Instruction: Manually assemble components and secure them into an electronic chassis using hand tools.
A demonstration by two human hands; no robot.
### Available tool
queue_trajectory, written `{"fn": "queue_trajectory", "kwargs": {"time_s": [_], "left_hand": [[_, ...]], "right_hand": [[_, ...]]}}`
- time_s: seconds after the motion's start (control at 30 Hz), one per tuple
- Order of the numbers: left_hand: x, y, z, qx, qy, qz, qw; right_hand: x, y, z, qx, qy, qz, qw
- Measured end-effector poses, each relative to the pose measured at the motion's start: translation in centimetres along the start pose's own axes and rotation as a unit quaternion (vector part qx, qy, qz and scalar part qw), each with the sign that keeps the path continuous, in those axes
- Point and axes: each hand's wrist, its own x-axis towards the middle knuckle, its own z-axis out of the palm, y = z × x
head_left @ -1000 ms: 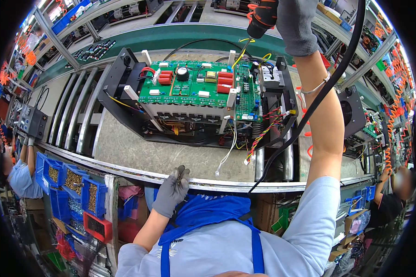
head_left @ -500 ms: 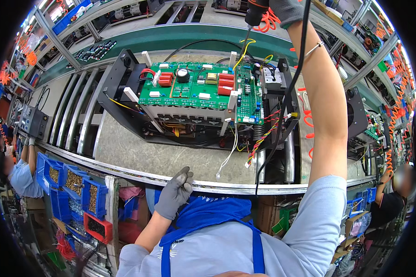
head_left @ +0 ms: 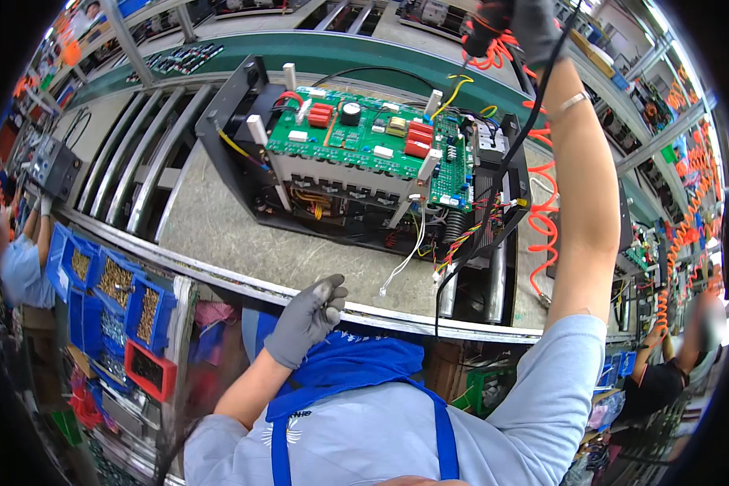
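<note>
A black electric screwdriver (head_left: pixel 488 28) is in my right hand (head_left: pixel 536 31), gloved in grey, at the far right beyond the machine; both are blurred and partly cut off by the top edge. Below it sits an open black machine chassis (head_left: pixel 227 121) carrying a green circuit board (head_left: pixel 356 138) with red blocks, a round black part and white upright posts. My left hand (head_left: pixel 306 320), also gloved, is near the bench's front edge with its fingers curled closed. Whatever they may pinch cannot be made out. White connector wires (head_left: pixel 409 259) hang off the chassis front.
Blue bins (head_left: pixel 147 312) of brass-coloured fasteners and a red bin (head_left: pixel 150 369) stand at left. Metal rollers (head_left: pixel 138 162) flank the bench plate. A black cable (head_left: pixel 506 170) hangs across the right side, by coiled orange hoses (head_left: pixel 544 219). Co-workers stand at both sides.
My right hand and the screwdriver have moved right, away from the board's far right corner. The whole view has shifted and tilted slightly. My left hand stays curled near the bench edge.
</note>
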Motion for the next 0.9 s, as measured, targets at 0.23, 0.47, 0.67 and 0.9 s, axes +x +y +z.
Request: {"fn": "queue_trajectory", "kwargs": {"time_s": [0.23,0.47,0.67,0.9], "left_hand": [[-0.1,2.1,5.7,0.06,-0.073,0.066,0.993],[0.2,1.7,9.7,-0.051,-0.119,-0.012,0.992],[-0.3,0.7,10.5,-0.049,-0.14,-0.015,0.989],[0.4,0.5,12.1,-0.068,-0.15,-0.029,0.986]], "right_hand": [[-8.8,-11.6,0.0,0.171,-0.189,-0.079,0.964],[-20.2,-14.4,4.4,0.377,-0.24,-0.153,0.881],[-20.0,-14.6,3.9,0.285,-0.343,-0.177,0.877],[-21.4,-14.3,3.2,0.279,-0.238,-0.203,0.908]]}}
